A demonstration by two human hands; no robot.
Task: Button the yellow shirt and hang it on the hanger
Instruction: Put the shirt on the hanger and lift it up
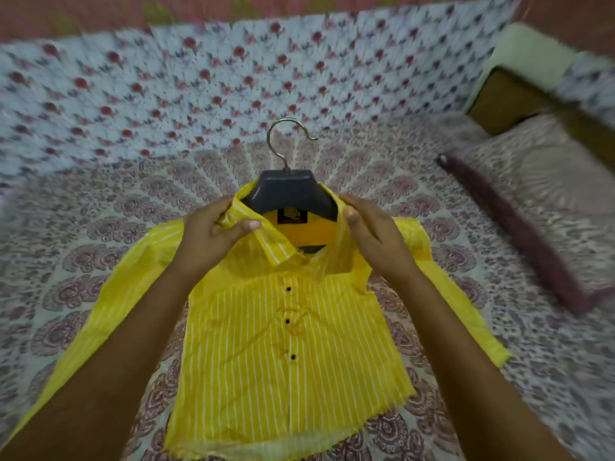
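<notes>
The yellow shirt (266,344) with thin white stripes lies front up on the bed, its placket closed by three black buttons. A dark hanger (293,191) sits inside the neck opening, its metal hook (286,141) pointing away from me. My left hand (213,234) pinches the left side of the collar between thumb and fingers. On the other side, my right hand (372,234) grips the collar's right part at the shoulder. Both sleeves spread out to the sides under my forearms.
A patterned bedsheet (100,244) covers the bed under the shirt. A white cloth with red flowers (199,78) lies beyond it. A pillow (549,201) with a dark red edge rests at the right, near a brown headboard (509,101).
</notes>
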